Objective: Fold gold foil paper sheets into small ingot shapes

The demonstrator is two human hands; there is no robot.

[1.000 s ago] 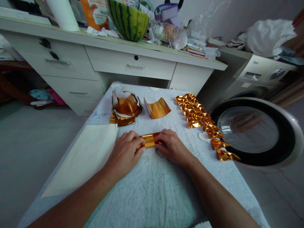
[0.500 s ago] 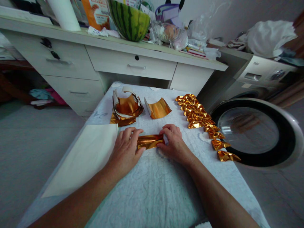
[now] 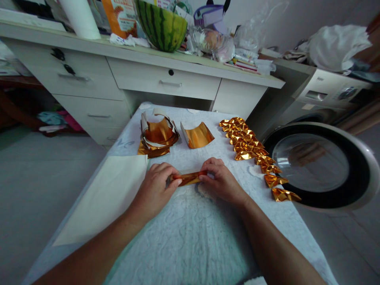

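Observation:
Between my hands, a sheet of shiny gold foil paper [image 3: 190,179] is folded into a narrow strip. My left hand [image 3: 158,184] pinches its left end, thumb in front and fingers behind. The right end is pinched by my right hand [image 3: 219,178] in the same way. Just beyond lies a single curled gold foil sheet [image 3: 198,135]. To its left sits a stack of curled gold foil sheets [image 3: 158,134] with pale backs. Rows of folded gold foil pieces [image 3: 247,142] run down the right side of the cloth-covered surface.
A cream paper sheet [image 3: 103,198] lies along the left edge of the covered surface [image 3: 190,237]. Behind it stands a white drawer desk [image 3: 166,81] bearing a cut watermelon [image 3: 163,25]. At right is a washing machine with its round door [image 3: 320,164] swung out.
The foil strip has become narrower, its near edge rolled or folded over. My fingers have closed more tightly on both ends. The other things have stayed put.

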